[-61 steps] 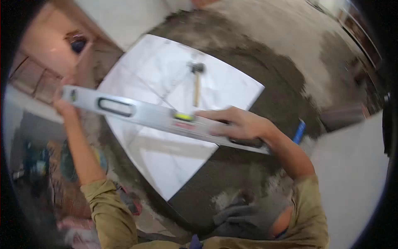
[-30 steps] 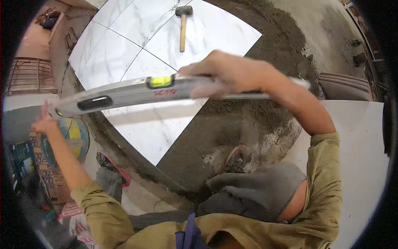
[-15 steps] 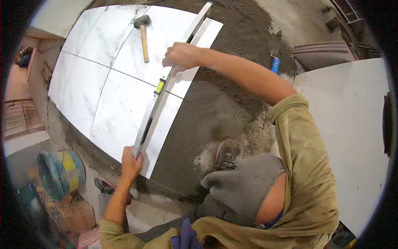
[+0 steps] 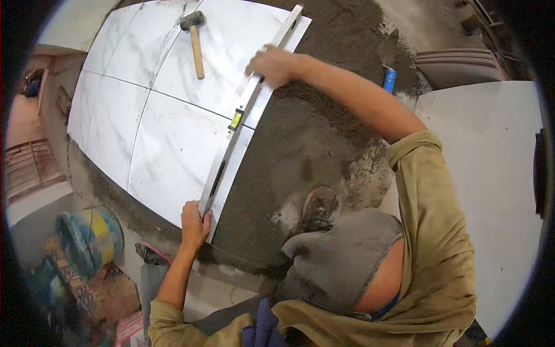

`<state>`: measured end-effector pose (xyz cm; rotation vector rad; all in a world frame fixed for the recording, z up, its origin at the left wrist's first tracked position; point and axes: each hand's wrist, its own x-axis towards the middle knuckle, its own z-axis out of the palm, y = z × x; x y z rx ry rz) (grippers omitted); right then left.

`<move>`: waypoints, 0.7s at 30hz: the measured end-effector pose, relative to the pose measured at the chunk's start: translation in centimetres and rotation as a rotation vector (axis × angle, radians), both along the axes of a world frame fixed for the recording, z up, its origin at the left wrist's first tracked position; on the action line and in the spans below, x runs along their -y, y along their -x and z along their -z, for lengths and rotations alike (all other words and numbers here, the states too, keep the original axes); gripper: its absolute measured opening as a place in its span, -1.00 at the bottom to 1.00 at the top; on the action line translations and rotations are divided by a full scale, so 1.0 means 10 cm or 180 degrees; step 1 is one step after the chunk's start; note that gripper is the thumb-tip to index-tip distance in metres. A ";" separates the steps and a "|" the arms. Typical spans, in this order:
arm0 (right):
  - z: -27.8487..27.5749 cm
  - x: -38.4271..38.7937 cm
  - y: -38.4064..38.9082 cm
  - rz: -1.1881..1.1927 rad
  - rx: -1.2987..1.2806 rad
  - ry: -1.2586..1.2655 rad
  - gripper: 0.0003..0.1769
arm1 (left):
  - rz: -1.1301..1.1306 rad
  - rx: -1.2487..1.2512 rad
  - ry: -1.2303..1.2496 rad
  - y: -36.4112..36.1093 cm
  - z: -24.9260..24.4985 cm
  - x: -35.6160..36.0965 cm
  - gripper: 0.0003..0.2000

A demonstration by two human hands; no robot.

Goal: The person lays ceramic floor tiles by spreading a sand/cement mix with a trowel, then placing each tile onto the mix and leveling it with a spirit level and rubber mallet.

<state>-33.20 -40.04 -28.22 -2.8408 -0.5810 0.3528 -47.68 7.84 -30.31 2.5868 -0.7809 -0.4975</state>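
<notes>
A long metal spirit level (image 4: 221,157) with a yellow-green vial lies across the white marbled tiles (image 4: 173,136), close to their right edge and roughly parallel to it. My left hand (image 4: 195,222) grips its near end, fingers wrapped around it. Farther up, my right hand (image 4: 274,66) holds the level's upper half, fingers curled over it. A mallet (image 4: 197,53) with a black head and wooden handle rests on a tile to the left of my right hand.
Dark mortar (image 4: 295,144) borders the tiles on the right. A blue-handled trowel (image 4: 389,80) stands in it. My shoe (image 4: 319,209) is on the mortar. A bucket (image 4: 89,243) and cardboard boxes (image 4: 115,298) sit at lower left; a large white panel (image 4: 480,173) is at right.
Both hands and the level have shifted right across the tiles, nearer their right edge. The right hand's fingers have moved along the level. The camera view has shifted slightly.
</notes>
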 end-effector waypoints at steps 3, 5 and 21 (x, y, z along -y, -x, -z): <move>0.03 0.31 -0.14 0.0339 0.0032 0.0726 -0.60 | 0.0248 0.0001 -0.0088 -0.03 -0.12 0.06 -0.63; 0.10 0.43 -0.15 0.0320 0.0082 0.0873 -0.59 | 0.0265 -0.0056 -0.0047 -0.06 -0.04 -0.02 -0.61; 0.23 0.46 -0.27 0.0120 0.0183 0.0730 -0.73 | 0.0051 -0.0910 0.0622 -0.25 -0.07 -0.03 -0.68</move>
